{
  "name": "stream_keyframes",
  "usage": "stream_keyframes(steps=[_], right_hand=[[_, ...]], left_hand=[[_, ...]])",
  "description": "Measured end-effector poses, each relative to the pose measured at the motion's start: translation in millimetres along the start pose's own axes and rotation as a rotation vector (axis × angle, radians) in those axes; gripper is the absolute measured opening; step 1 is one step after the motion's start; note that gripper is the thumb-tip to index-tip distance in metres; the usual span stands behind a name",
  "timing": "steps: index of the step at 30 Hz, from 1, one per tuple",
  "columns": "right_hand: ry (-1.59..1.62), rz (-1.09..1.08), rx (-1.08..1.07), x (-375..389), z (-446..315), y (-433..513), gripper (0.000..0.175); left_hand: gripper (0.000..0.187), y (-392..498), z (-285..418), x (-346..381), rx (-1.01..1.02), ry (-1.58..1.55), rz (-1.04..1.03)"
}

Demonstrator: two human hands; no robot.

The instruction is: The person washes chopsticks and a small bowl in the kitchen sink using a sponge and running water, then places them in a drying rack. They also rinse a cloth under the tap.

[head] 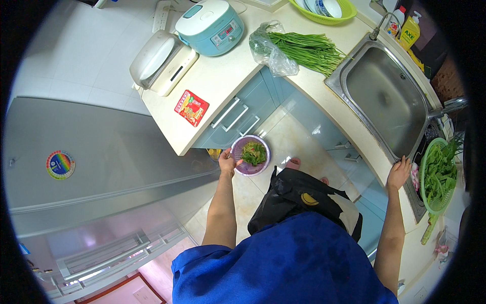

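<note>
My left hand (pixel 228 162) grips the rim of a purple plastic basket (pixel 240 170), low in front of the cabinet drawers. Green leaves and yellowish vegetable scraps (pixel 253 153) lie in it. My right hand (pixel 398 173) rests with its fingers on the near edge of the stainless steel sink (pixel 383 91) and holds nothing. Just right of that hand, a light green plastic colander (pixel 433 207) full of leafy greens (pixel 440 171) sits over the sink's end. A pinkish item (pixel 415 177) shows between the hand and the colander.
On the counter (pixel 235 72) are a rice cooker (pixel 210 28), a lidded white appliance (pixel 163 62), a red packet (pixel 192 108) and long green stalks (pixel 307 51) partly in a plastic bag (pixel 271 53). A lime basket (pixel 322 17) holds bowls. A grey refrigerator (pixel 106 144) stands left.
</note>
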State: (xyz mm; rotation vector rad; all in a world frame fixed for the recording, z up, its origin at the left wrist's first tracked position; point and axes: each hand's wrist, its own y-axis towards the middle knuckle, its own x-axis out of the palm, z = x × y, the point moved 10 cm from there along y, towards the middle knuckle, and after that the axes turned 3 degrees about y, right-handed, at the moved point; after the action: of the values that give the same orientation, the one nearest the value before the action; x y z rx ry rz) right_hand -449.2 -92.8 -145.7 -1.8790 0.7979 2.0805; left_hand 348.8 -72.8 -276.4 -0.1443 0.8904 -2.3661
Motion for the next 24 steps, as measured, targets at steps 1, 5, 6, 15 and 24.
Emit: stream_keyframes(steps=[1, 5, 6, 15, 24], right_hand=[[0.013, -0.009, 0.006, 1, 0, 0, 0.045], [0.013, -0.014, 0.01, 1, 1, 0, 0.045], [-0.001, -0.008, 0.005, 0, 0, 0, 0.045], [0.024, 0.013, -0.007, 1, 1, 0, 0.045], [0.013, 0.005, 0.01, -1, 0, -1, 0.044]], left_hand=[[0.045, 3, -2, -4, 0.011, 0.031, 0.026], [0.044, 17, -9, -9, 0.086, 0.131, 0.046], [0.044, 20, -13, -10, 0.079, 0.152, 0.049], [0.053, 10, -6, -4, 0.076, 0.146, 0.06], [0.051, -5, 9, 1, 0.082, 0.038, 0.06]])
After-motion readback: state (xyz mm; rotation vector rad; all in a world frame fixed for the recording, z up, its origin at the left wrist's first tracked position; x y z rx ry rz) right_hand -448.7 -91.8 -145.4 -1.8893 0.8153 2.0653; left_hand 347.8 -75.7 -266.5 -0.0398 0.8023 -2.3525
